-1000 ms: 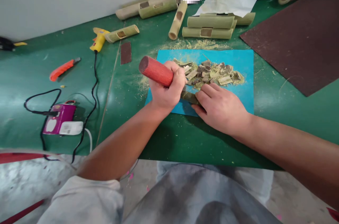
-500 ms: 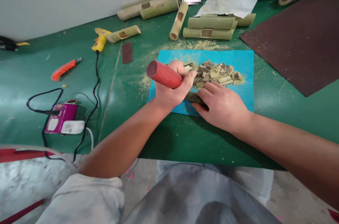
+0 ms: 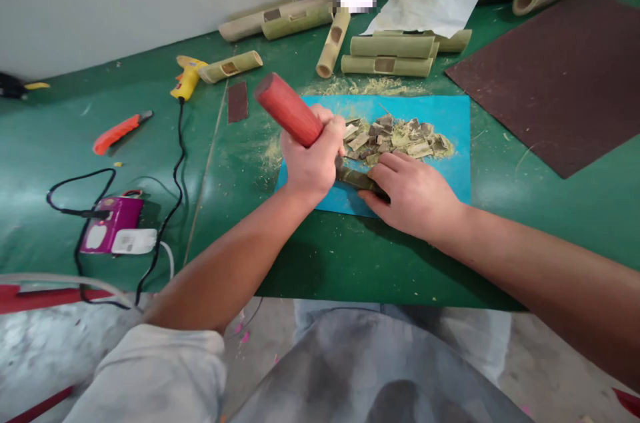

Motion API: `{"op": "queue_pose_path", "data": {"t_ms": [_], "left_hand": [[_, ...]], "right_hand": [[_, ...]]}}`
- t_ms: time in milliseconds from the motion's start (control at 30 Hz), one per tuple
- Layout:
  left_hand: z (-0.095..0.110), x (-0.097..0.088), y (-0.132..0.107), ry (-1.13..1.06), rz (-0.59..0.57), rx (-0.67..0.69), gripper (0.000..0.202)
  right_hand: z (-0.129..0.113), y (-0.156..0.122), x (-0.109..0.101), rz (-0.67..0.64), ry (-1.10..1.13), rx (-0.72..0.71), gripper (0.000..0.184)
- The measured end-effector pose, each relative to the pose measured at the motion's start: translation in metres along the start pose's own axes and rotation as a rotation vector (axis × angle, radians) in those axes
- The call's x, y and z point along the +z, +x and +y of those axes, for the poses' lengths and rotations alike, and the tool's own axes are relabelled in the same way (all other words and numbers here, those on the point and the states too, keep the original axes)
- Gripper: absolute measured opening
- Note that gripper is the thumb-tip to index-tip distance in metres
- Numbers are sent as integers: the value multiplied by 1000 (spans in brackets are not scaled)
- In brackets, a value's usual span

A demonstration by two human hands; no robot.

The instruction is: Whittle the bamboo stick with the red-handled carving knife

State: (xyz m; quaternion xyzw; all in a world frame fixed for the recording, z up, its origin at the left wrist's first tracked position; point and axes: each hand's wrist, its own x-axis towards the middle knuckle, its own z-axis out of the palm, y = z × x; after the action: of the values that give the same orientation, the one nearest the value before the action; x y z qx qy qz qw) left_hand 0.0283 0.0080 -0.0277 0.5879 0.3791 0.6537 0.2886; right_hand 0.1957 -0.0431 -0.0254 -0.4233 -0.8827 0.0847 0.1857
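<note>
My left hand (image 3: 311,160) is closed in a fist round a red wooden tool handle (image 3: 289,109) that sticks up and to the left; the tool's working end is hidden under the fist. My right hand (image 3: 413,196) lies fingers together on a dark green bamboo strip (image 3: 354,177), pressing it against the blue mat (image 3: 457,136). The fist sits right at the strip's left end. Just behind both hands is a heap of cut bamboo chips (image 3: 395,136) with sawdust.
On the green table (image 3: 60,163) lie an orange utility knife (image 3: 119,131), a yellow glue gun (image 3: 187,75) with black cable, a purple device (image 3: 109,234), a sandpaper strip (image 3: 237,102), several bamboo tubes (image 3: 390,55), a white sheet (image 3: 430,2) and a dark brown board (image 3: 555,76).
The red handle dipped toward the chip heap half a second ago and now tilts up and left again, with my left fist drawn back to the strip's end. My right hand has stayed put.
</note>
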Motion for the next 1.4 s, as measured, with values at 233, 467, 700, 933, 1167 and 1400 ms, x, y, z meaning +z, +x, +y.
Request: {"op": "queue_pose_path", "data": {"t_ms": [233, 467, 700, 933, 1167, 1400], "left_hand": [[5, 3, -5, 110, -29, 25, 51], [5, 0, -4, 206, -19, 43, 50], [6, 0, -3, 188, -124, 76, 50], [-1, -3, -3, 111, -125, 38, 53], [2, 4, 0, 55, -15, -19, 53], [5, 4, -5, 64, -80, 44, 60]], "right_hand": [[-2, -2, 0, 40, -34, -32, 16], [-3, -3, -1, 39, -68, -51, 17], [-1, -2, 0, 36, 3, -31, 16], [0, 0, -1, 25, 74, -8, 15], [-1, 1, -3, 25, 35, 2, 16], [-2, -2, 0, 29, 9, -13, 16]]}}
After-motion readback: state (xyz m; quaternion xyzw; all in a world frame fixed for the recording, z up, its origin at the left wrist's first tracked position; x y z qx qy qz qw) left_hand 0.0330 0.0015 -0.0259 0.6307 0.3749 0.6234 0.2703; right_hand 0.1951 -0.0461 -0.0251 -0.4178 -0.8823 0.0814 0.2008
